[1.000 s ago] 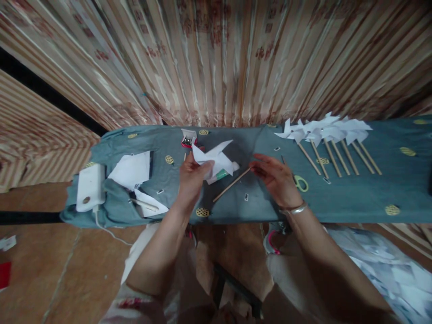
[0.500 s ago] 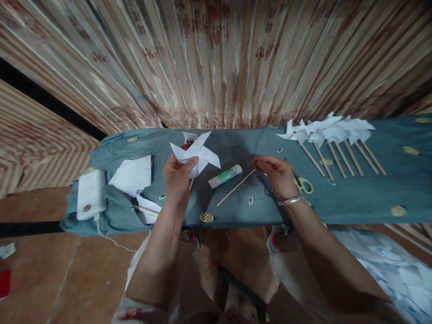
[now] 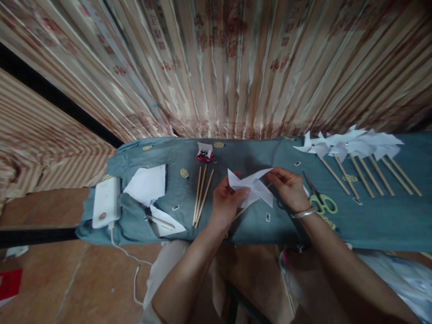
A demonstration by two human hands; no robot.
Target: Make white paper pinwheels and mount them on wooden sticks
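In the head view, the left hand (image 3: 226, 200) pinches a white paper pinwheel (image 3: 250, 185) between thumb and fingers, holding it above the middle of the desk (image 3: 388, 220). The right hand (image 3: 289, 188) is at the pinwheel's right side with thumb and fingertips drawn together by a blade tip; whether they grip the paper or something small, I cannot tell. A wooden stick (image 3: 240, 213) shows below the paper, partly covered. The step in hand looks like working on the folded blades before any stick is fixed to them. From here, the next move calls for a light, steady left hold, so the folds neither open nor crease.

The desk wears a grey-green cloth with yellow prints. Three loose sticks (image 3: 201, 198) lie left of the left hand, and a small red box (image 3: 204, 153) holding dark metal bits sits beyond them. Green-handled scissors (image 3: 324, 204) lie just right of the right hand; at the far right, pinwheels on sticks (image 3: 357, 144) overlap in a row. White paper (image 3: 148, 184) and a corded white device (image 3: 106, 202) occupy the left end.

Behind the desk hangs a pleated, striped curtain (image 3: 236, 81); a dark pole (image 3: 60, 94) slants across the left, above a brown floor (image 3: 111, 279).
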